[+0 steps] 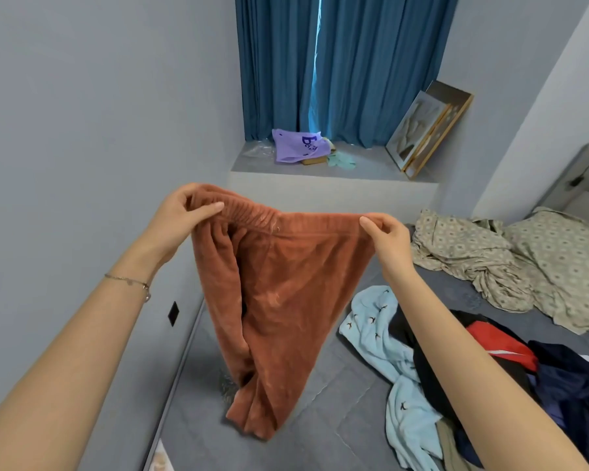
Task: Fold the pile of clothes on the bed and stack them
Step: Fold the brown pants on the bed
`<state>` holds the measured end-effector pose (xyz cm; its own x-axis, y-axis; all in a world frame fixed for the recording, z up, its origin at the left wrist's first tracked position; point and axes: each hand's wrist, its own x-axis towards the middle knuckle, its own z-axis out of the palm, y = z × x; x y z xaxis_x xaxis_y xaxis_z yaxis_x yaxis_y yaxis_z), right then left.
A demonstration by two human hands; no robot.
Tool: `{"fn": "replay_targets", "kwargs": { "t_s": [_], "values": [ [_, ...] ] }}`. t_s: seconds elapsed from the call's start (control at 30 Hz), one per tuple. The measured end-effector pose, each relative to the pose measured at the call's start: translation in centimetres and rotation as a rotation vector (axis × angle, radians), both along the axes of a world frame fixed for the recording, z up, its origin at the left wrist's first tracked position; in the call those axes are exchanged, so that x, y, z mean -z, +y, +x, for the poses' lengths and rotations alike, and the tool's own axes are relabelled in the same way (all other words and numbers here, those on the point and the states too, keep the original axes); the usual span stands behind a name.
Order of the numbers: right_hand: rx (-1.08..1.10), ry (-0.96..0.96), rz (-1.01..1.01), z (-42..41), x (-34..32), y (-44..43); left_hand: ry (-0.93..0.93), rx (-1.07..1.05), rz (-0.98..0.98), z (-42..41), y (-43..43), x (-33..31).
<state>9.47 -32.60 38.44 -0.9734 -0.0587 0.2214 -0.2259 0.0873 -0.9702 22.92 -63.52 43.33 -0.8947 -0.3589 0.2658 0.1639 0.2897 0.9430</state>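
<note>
Rust-orange fleece trousers (279, 300) hang in the air over the grey bed (337, 419), held by the elastic waistband. My left hand (181, 215) pinches the waistband's left end and my right hand (388, 239) pinches its right end. The legs dangle together, and their hems reach the mattress. A pile of clothes lies at the right: a light blue garment (385, 351) with small bird prints, a black piece, a red piece (500, 345) and dark navy fabric (575, 379). My right forearm covers part of the pile.
A crumpled beige patterned sheet (510, 260) and pillow lie at the bed's far right. The grey wall runs close along the bed's left side. A window ledge with blue curtains (347, 69), a purple bag (296, 146) and leaning picture frames (425, 127) sits behind.
</note>
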Motion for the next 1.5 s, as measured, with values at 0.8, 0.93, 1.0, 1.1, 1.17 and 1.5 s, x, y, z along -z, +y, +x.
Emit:
{"fn": "replay_targets", "kwargs": {
  "t_s": [0.8, 0.93, 1.0, 1.1, 1.17, 1.5],
  "values": [
    [-0.295, 0.009, 0.713, 1.6, 5.6, -1.6, -0.498, 0.261, -0.153, -0.1, -0.6, 5.2],
    [-0.366, -0.039, 0.875, 1.3, 7.4, -1.1, -0.608, 0.401, -0.194, -0.4, -0.7, 7.4],
    [-0.409, -0.063, 0.925, 1.4, 8.5, -0.7, -0.593, 0.384, -0.224, -0.5, -0.4, 8.3],
    [-0.5, -0.1, 0.95, 1.8, 9.5, -0.2, -0.553, 0.307, -0.245, -0.9, 0.2, 9.5],
    [-0.52, -0.15, 0.969, 1.9, 10.0, 0.0, -0.546, 0.289, -0.226, -1.0, 0.4, 10.1],
    [-0.38, -0.406, 0.504, 2.7, 9.9, -2.5, -0.254, -0.021, 0.17, -2.7, 4.1, 12.9]
  ]
}}
